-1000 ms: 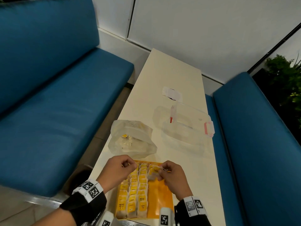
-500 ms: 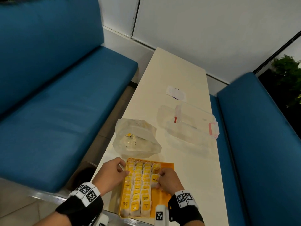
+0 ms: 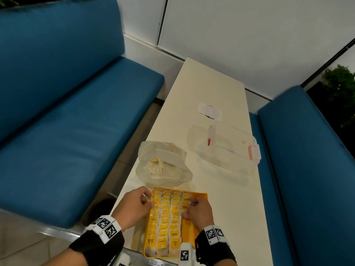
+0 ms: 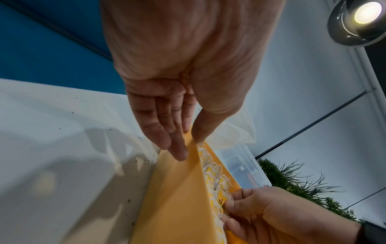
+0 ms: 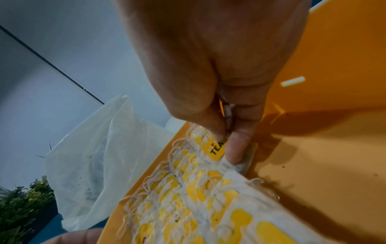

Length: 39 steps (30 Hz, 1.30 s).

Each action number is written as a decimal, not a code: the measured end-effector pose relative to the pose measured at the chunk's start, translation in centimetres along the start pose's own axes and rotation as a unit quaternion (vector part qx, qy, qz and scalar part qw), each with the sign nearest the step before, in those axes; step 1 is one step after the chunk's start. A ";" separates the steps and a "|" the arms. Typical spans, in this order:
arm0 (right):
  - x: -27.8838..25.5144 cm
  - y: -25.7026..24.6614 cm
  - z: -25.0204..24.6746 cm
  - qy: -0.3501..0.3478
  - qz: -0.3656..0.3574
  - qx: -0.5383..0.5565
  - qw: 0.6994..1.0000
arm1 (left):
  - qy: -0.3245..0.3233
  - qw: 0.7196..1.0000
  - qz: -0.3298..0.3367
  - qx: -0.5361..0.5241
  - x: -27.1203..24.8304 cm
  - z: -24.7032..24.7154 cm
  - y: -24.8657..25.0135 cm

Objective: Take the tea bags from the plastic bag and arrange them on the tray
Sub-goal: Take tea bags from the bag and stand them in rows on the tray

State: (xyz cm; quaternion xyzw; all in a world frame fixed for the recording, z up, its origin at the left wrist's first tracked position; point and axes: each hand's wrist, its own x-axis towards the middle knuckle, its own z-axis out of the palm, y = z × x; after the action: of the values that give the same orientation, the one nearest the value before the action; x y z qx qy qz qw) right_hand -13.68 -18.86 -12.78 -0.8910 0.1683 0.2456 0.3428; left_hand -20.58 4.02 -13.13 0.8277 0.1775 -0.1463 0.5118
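Observation:
A yellow tray [image 3: 193, 235] lies at the table's near edge with three full rows of tea bags [image 3: 164, 223] and a short fourth row at its far end. My right hand [image 3: 189, 208] pinches one tea bag [image 5: 217, 149] by its yellow "TEA" tag and holds it down at the near end of that short row. My left hand [image 4: 189, 145] pinches the tray's left wall [image 4: 177, 198], thumb on the rim, fingers outside. The clear plastic bag [image 3: 163, 166] stands open just beyond the tray, with a few tea bags inside.
A clear lidded container [image 3: 228, 148] with pink clasps lies on the table right of the bag, and a white paper [image 3: 210, 111] farther back. Blue benches [image 3: 67, 131] flank the narrow white table [image 3: 211, 83]. The tray's right part [image 5: 313, 165] is bare.
My right hand has brought the tea bag down from above the tray into the fourth row. My left hand has moved to the tray's left wall.

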 end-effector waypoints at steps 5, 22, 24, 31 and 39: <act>-1.3 -0.6 -0.9 0.016 -0.011 -0.049 0.999 | -0.001 0.999 0.003 0.038 -0.5 -0.5 0.7; -2.6 -12.7 -4.6 0.117 -0.225 0.089 0.963 | 0.079 0.982 0.145 0.094 4.4 -7.8 10.1; -2.7 -13.1 -4.9 0.112 -0.238 0.081 0.961 | 0.061 0.983 0.143 0.103 4.5 -8.0 10.5; -2.8 -12.9 -3.7 0.064 -0.237 0.080 0.966 | -0.044 0.958 0.151 0.241 8.3 -4.9 11.5; -3.2 -12.1 -3.1 0.036 -0.241 0.055 0.968 | -0.150 0.903 0.071 0.397 17.8 -1.1 8.1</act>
State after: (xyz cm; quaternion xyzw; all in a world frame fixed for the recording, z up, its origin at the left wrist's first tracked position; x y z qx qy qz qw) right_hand -9.68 -11.97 -2.60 -0.8933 -0.0262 0.1138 0.4341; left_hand -0.98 4.26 -13.74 0.9409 -0.0339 -0.2903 0.1710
